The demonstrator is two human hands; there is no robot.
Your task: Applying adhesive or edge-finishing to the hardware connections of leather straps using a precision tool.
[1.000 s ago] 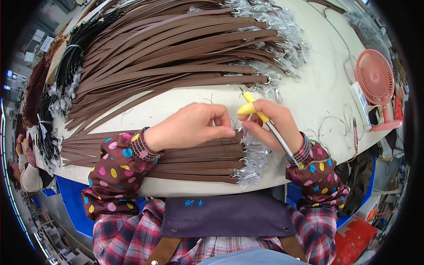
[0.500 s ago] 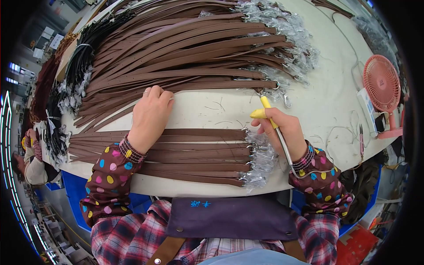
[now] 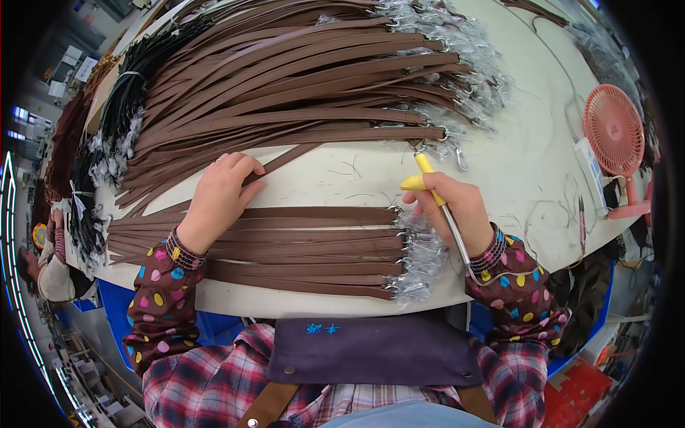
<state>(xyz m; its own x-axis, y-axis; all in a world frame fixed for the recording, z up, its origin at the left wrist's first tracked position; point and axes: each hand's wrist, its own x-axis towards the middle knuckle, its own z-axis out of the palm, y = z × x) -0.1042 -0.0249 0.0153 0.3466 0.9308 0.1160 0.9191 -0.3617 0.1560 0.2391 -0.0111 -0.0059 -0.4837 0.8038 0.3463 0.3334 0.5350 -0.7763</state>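
Observation:
A brown strap (image 3: 291, 157) slants out from the near side of the big heap of brown straps (image 3: 285, 85), and my left hand (image 3: 222, 187) is closed on it with thumb and fingers. Clear plastic wraps the metal clasps (image 3: 457, 85) at the heap's right end. In my right hand (image 3: 460, 207) is a pen-shaped tool (image 3: 455, 235) with a yellow grip, a metal shaft and a thin cord. Its upper end is beside the nearest clasps of the heap. A yellow finger cover (image 3: 412, 183) shows on that hand. Nearer me lies a smaller row of brown straps (image 3: 321, 246), also with wrapped clasps.
Bundled black straps (image 3: 128, 93) lie at the left. A pink fan (image 3: 614, 132) stands at the right, beside a white power strip (image 3: 591, 175). Loose thread scraps dot the pale table (image 3: 528, 157). Another person (image 3: 61, 274) sits at far left.
My left hand has moved left and slightly toward me along the strap, drawing it out at a slant from the heap's edge. My right hand and the tool have hardly moved.

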